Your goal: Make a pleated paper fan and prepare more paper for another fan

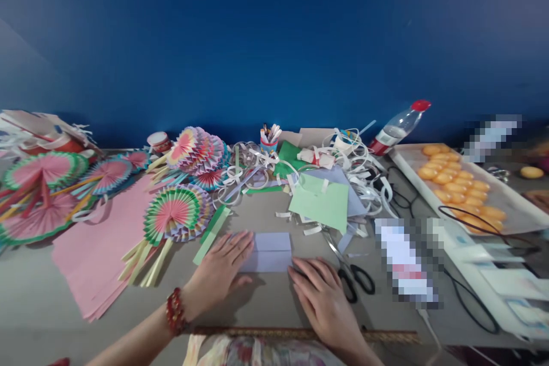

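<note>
A folded sheet of lavender paper [273, 253] lies flat on the table in front of me, with a crease line across it. My left hand [227, 266] rests over its left end, fingers stretched out and thumb apart. At the right end, my right hand [319, 291] lies flat with its fingertips at the paper's edge. Both hands are open, and neither grips anything. Black-handled scissors [355, 281] lie just right of my right hand. A folded green paper strip [213, 234] sits beyond my left hand.
Folded paper fans [174, 214] and pink paper sheets [100, 246] spread over the left. Light green paper [319, 200] lies among white paper strips behind. A bottle [397, 128], a tray [412, 168] of yellow-orange items and a blurred-out rectangle [405, 263] are on the right.
</note>
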Action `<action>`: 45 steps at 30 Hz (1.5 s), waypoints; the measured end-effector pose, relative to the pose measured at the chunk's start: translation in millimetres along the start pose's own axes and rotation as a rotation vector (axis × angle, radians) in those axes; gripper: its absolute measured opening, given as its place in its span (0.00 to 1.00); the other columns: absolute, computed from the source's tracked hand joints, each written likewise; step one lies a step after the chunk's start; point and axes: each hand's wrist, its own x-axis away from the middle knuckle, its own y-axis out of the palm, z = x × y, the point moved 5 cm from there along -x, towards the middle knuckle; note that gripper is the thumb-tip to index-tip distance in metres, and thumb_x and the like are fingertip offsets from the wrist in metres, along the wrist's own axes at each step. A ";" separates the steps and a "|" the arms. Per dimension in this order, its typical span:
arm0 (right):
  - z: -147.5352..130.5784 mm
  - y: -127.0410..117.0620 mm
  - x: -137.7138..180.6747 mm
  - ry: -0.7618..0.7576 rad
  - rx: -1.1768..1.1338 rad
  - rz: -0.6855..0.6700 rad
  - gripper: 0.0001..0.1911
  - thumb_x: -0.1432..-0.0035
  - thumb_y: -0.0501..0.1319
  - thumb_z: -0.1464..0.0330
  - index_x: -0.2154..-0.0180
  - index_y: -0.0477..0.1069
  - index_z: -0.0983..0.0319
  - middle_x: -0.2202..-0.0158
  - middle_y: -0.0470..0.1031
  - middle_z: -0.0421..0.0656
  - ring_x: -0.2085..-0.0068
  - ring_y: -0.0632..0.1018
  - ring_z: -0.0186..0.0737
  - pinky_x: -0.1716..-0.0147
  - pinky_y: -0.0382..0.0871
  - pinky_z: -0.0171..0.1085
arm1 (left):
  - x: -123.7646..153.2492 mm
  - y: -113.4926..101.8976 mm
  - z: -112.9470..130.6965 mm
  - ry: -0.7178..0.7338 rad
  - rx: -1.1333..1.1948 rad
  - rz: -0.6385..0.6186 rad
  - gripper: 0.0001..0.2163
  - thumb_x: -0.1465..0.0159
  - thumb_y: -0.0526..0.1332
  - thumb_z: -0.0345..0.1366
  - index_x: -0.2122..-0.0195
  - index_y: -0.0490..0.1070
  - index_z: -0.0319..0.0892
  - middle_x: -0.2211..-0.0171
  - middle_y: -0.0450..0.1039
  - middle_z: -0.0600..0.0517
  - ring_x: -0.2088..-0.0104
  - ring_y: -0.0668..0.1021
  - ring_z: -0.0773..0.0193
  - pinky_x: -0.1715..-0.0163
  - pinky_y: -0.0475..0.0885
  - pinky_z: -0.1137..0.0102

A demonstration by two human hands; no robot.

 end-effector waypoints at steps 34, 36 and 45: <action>33.3 -44.8 6.4 0.139 0.015 0.147 0.15 0.34 0.54 0.73 0.52 0.76 0.58 0.56 0.79 0.46 0.55 0.79 0.42 0.55 0.75 0.41 | -0.2 6.1 -8.6 0.128 0.021 0.178 0.17 0.31 0.55 0.33 0.42 0.70 0.49 0.37 0.67 0.52 0.37 0.68 0.59 0.33 0.57 0.58; 55.0 -60.8 13.4 0.232 0.102 0.210 0.12 0.33 0.55 0.71 0.54 0.75 0.59 0.59 0.80 0.46 0.58 0.79 0.43 0.58 0.75 0.42 | -0.8 4.6 -7.4 0.140 0.038 0.183 0.18 0.32 0.55 0.31 0.43 0.70 0.49 0.40 0.70 0.53 0.40 0.71 0.61 0.34 0.60 0.61; 81.8 -37.2 22.1 0.134 0.166 0.129 0.13 0.33 0.56 0.62 0.51 0.72 0.58 0.54 0.78 0.47 0.56 0.79 0.47 0.57 0.74 0.44 | -1.4 -14.1 4.1 0.013 0.182 0.131 0.14 0.31 0.56 0.38 0.46 0.72 0.46 0.42 0.73 0.49 0.42 0.73 0.59 0.38 0.66 0.61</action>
